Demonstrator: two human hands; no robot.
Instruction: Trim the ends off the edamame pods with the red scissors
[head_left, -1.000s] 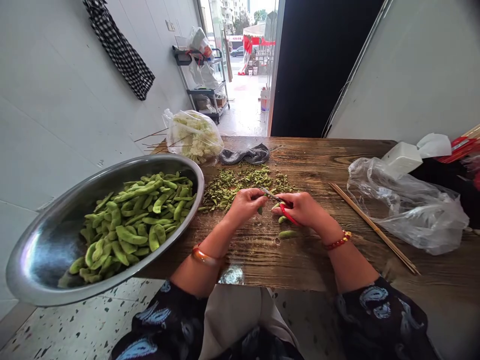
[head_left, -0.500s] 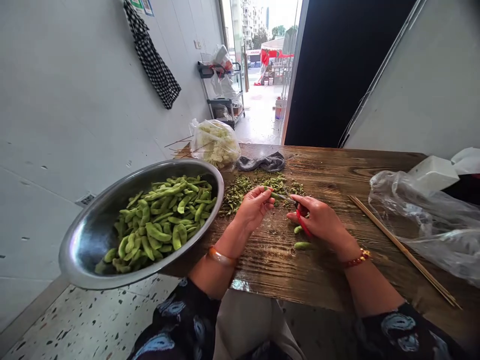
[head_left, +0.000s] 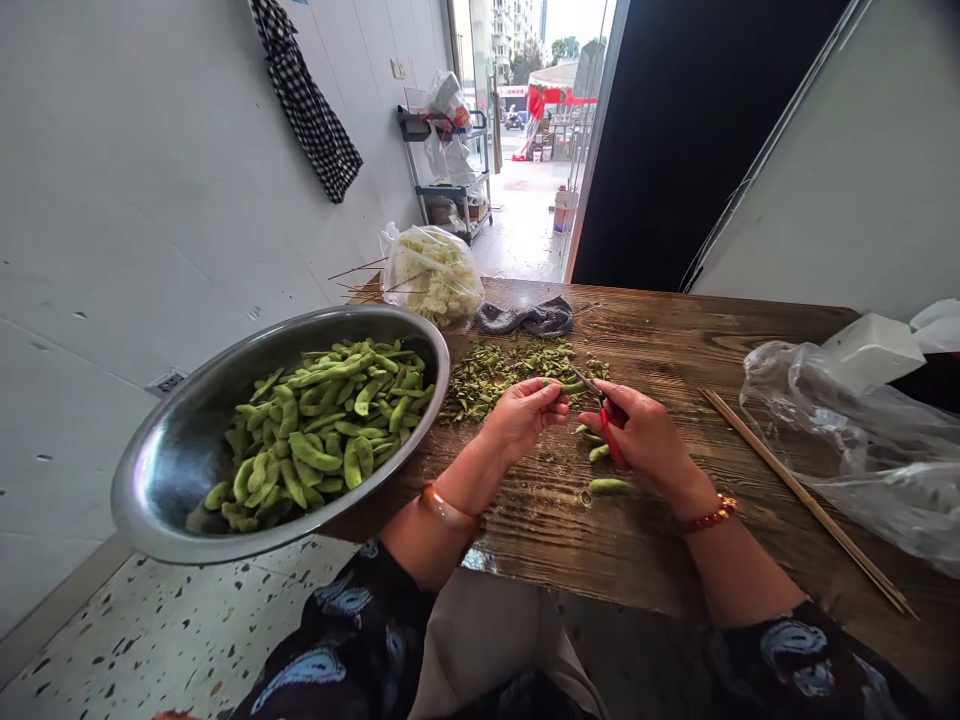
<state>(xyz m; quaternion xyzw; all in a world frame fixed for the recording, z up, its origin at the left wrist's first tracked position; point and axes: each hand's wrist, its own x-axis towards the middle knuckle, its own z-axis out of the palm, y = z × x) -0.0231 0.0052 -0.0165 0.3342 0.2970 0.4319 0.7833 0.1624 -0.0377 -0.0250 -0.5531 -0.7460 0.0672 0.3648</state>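
Note:
Between the fingertips of my left hand (head_left: pixel 523 418) is a green edamame pod (head_left: pixel 571 388), pinched at one end. My right hand (head_left: pixel 643 430) is closed round red-handled scissors (head_left: pixel 613 440), whose blades reach the pod's free end. Below the scissors, a few loose pods (head_left: pixel 609 486) lie on the wooden table (head_left: pixel 540 520). A heap of green trimmings (head_left: pixel 517 370) spreads just beyond both hands. To the left, a large metal bowl (head_left: pixel 161 500) tilts toward me, with many edamame pods (head_left: pixel 322 430) inside.
A clear bag of pale, chopped vegetable (head_left: pixel 435 275) and a crumpled grey cloth (head_left: pixel 525 317) sit at the table's far side. On the right lie thin wooden sticks (head_left: pixel 806 500), a clear plastic bag (head_left: pixel 847 430) and a white box (head_left: pixel 874 348). A shelf cart (head_left: pixel 450 185) stands near the doorway.
My left hand and the pod have shifted slightly right, closer to my right hand. The scissors are turned more upright, with their blades now at the pod's end.

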